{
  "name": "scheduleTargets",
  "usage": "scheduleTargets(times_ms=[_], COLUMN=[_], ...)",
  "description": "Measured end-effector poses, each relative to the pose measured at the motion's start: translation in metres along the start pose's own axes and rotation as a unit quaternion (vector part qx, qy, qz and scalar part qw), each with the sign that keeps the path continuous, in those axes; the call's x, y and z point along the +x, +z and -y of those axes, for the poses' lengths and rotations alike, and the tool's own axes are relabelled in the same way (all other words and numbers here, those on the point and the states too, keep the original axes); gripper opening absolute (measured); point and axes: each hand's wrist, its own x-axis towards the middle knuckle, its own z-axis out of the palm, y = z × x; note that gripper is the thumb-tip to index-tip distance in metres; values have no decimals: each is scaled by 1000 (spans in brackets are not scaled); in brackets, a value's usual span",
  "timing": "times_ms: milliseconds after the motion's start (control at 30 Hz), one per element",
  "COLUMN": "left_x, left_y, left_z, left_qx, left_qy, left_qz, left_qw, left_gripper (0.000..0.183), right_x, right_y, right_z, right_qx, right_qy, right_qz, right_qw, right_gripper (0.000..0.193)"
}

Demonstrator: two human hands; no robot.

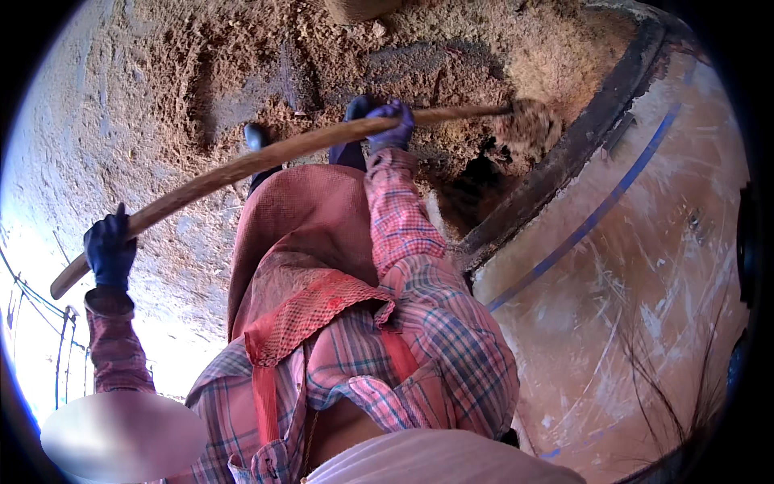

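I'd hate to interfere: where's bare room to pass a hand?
Widest is the scuffed panel, right of its blue stripe; a narrower patch lies between stripe and dark edge. It's crowded around the wooden handle, dark hole and feet.

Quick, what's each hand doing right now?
Left hand: closed, holding the wooden handle near its free end.
Right hand: closed, holding the same handle farther along, toward the dirt-covered tool head.

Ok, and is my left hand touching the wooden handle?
Touching. The head view shows your gloved left hand closed around the wooden handle, which shows on both sides of the grip.
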Motion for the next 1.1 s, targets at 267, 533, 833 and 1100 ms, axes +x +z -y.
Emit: scheduleTargets(times_ms=[267, 533, 833, 1100], left_x=[-148, -219, 158, 149], left_y=[9, -80, -57, -64], left_z=[53, 226, 58, 72], left_qx=[-51, 61, 70, 131], left_qy=[-51, -172, 106, 171], left_qz=[124, 216, -52, -35], left_qw=[990, 959, 991, 976], left_gripper=[43, 38, 29, 46], right_x=[-106, -223, 140, 115], right_y=[-101, -16, 31, -14], right_z=[-81, -205, -27, -25], right_qx=[-53, 41, -60, -175], right_qy=[433, 575, 444, 425], right_qz=[-7, -46, 72, 104], right_qw=[900, 816, 891, 882], right_gripper=[15, 15, 24, 53])
